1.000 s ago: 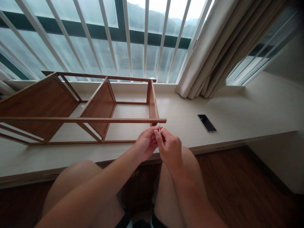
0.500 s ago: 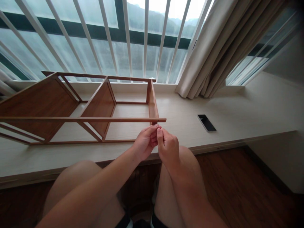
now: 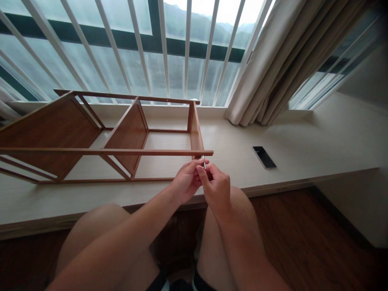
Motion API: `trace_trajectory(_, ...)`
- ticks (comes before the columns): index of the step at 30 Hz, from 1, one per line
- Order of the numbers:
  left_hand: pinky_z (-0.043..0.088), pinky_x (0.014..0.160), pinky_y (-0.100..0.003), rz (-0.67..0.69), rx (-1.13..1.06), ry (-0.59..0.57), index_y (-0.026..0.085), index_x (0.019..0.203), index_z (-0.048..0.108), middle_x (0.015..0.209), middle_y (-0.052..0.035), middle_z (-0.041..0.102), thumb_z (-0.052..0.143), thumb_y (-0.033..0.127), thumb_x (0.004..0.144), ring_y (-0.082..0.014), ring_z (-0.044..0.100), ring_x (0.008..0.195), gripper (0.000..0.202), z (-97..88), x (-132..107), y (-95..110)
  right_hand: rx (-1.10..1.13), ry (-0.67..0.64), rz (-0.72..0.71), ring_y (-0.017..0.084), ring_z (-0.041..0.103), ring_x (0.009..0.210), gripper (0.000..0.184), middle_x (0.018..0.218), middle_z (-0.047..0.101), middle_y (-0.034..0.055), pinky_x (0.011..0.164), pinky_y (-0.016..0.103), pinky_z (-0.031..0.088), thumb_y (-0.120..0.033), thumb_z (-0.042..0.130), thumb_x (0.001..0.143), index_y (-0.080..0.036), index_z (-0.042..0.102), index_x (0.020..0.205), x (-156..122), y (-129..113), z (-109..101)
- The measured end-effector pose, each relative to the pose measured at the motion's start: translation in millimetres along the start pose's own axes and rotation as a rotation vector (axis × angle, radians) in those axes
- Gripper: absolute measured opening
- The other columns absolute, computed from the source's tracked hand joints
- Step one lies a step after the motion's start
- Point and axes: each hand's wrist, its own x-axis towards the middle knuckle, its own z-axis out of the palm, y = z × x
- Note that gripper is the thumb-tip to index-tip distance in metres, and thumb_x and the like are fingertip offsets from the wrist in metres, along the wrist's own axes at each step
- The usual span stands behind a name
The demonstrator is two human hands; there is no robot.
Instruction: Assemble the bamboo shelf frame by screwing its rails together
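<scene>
A brown wooden shelf frame (image 3: 151, 152) lies on its side on the pale ledge, its slender rails and panels showing. Close below the right end of its front rail, a thin silvery metal rod (image 3: 204, 163) stands between my fingers, its top near the rail. It may be a hex key or a screw; its lower end is hidden. My left hand (image 3: 186, 182) is closed, with thumb and fingertips pinched beside the rod. My right hand (image 3: 217, 188) is closed too, its thumb and bent forefinger at the rod's lower part. The two hands touch each other.
A black-screened phone (image 3: 264, 157) lies on the ledge (image 3: 233, 141) to the right. Behind are white window bars (image 3: 186, 52) and a beige curtain (image 3: 273, 68). My knees press near the ledge's front edge, above a dark wooden floor (image 3: 291, 226).
My right thumb has shifted left and the right fingers have opened a little around the metal rod, which now shows more. The shelf frame and phone stay in place.
</scene>
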Motion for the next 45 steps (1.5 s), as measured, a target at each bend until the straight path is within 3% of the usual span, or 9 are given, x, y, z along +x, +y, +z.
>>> trace_trajectory(16,0.037,0.047,-0.014,-0.030,-0.036,-0.033,0.011,0.078,0.068,0.058,0.0044,0.053,0.078,0.029,0.073,-0.0033,0.046,0.049,0.021,-0.8,3,1,-0.132,0.006,-0.052,0.015,0.055,0.057,0.038,0.066,0.065,0.0027,0.058,0.026,0.033,-0.045,0.042,0.098,-0.020,0.060,0.077,5,-6,-2)
trace_trajectory(29,0.032,0.042,-0.013,0.004,-0.028,-0.015,0.013,0.075,0.062,0.053,0.0083,0.038,0.076,0.027,0.074,-0.0028,0.035,0.044,0.020,5.0,3,0,-0.340,0.016,-0.104,0.016,0.057,0.059,0.038,0.070,0.069,0.0045,0.058,0.029,0.024,-0.038,0.038,0.101,-0.019,0.063,0.080,10,-2,-7)
trace_trajectory(34,0.026,0.039,-0.014,0.049,0.002,-0.031,0.015,0.063,0.051,0.049,0.0095,0.030,0.076,0.030,0.075,-0.0033,0.028,0.043,0.032,3.5,2,-1,-0.152,0.017,-0.019,0.015,0.055,0.057,0.046,0.063,0.065,0.0045,0.058,0.027,0.030,-0.035,0.031,0.102,-0.019,0.061,0.071,10,-2,0)
trace_trajectory(40,0.029,0.042,-0.014,0.061,0.097,0.023,0.011,0.080,0.066,0.053,0.0072,0.043,0.076,0.034,0.074,-0.0030,0.036,0.046,0.026,-1.6,-2,5,0.118,0.010,0.052,0.014,0.055,0.058,0.042,0.063,0.061,0.0018,0.058,0.025,0.034,-0.039,0.034,0.102,-0.019,0.056,0.072,0,-8,12)
trace_trajectory(45,0.030,0.045,-0.016,0.066,0.191,0.035,0.011,0.083,0.068,0.060,0.0032,0.052,0.076,0.038,0.072,-0.0049,0.044,0.051,0.030,0.3,-4,6,0.148,0.008,0.032,0.013,0.050,0.055,0.038,0.059,0.055,-0.0011,0.056,0.025,0.032,-0.040,0.042,0.099,-0.019,0.053,0.070,-3,-4,12)
